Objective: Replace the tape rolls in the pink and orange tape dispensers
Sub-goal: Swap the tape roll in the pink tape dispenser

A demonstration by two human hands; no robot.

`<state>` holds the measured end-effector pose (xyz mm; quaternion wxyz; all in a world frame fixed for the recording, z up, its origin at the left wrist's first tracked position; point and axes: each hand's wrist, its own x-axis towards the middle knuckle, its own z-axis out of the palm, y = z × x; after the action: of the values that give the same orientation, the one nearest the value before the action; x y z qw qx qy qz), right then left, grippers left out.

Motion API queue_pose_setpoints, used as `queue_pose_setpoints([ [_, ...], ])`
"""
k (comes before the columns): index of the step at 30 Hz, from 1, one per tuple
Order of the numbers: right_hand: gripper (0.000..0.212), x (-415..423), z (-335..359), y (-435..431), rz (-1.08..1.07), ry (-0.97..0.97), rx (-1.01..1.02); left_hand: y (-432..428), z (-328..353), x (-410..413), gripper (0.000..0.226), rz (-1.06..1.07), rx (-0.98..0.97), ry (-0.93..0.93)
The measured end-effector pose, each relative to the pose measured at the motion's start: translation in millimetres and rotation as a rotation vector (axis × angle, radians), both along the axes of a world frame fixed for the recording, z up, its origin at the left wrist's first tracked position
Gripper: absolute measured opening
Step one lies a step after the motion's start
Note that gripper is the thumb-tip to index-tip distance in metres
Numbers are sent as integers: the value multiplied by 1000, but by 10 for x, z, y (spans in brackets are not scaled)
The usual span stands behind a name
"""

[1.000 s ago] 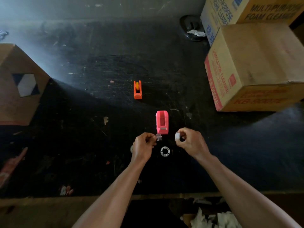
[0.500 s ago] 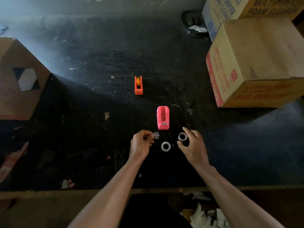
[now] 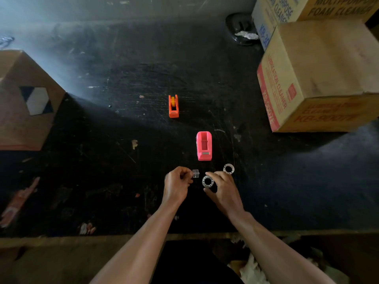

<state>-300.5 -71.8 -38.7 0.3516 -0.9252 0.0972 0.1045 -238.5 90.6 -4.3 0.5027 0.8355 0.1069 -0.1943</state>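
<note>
The pink tape dispenser (image 3: 204, 146) stands empty on the black table just beyond my hands. The smaller orange dispenser (image 3: 173, 106) sits farther back with a yellow core in it. My left hand (image 3: 177, 186) pinches a small clear plastic piece (image 3: 195, 173). Two clear tape rolls lie flat: one (image 3: 207, 181) between my hands, the other (image 3: 228, 168) to the right of the pink dispenser's front. My right hand (image 3: 223, 191) hovers with spread fingers around the nearer roll, thumb and forefinger on either side; whether it touches is unclear.
Cardboard boxes (image 3: 315, 78) stand stacked at the right, another box (image 3: 24, 103) at the left. A dark round dish (image 3: 241, 29) lies at the back. Paper scraps litter the table (image 3: 102, 181); its front edge (image 3: 82, 237) runs below my forearms.
My right hand set down the roll it held at the right, then shifted left to the nearer roll. The left hand stayed in place with the clear piece.
</note>
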Motion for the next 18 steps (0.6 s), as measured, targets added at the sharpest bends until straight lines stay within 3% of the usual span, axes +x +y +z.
queue_pose_setpoints([
  [18,38,135,420,11,-181,-205,66,-53,17,60,10,1,-16,-46],
])
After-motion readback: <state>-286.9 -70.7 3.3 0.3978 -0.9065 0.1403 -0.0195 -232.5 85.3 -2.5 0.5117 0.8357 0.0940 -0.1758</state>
